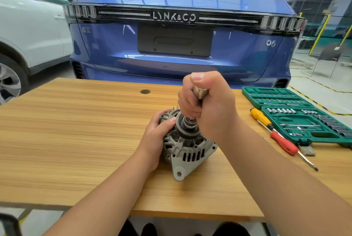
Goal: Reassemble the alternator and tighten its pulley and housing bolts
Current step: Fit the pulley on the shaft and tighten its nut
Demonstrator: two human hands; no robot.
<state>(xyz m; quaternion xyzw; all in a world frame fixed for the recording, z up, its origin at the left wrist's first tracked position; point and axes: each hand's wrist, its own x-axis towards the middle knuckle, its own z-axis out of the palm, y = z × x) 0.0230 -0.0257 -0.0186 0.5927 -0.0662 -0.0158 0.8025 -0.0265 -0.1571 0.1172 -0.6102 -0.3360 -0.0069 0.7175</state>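
A grey cast alternator (187,150) stands on the wooden table (76,131) with its dark pulley (185,128) facing up. My left hand (159,131) grips the housing on its left side, thumb against the pulley's rim. Above it, my right hand (206,102) is fisted around a metal tool handle (200,91) held upright. The tool's socket end (188,121) sits on the centre of the pulley. My fingers hide most of the tool's shaft.
An open green socket set case (302,117) lies at the table's right. Beside it lie a yellow-handled screwdriver (261,118) and a red-handled screwdriver (283,143). A blue car (181,45) stands just behind the table, a white car (28,35) to the left.
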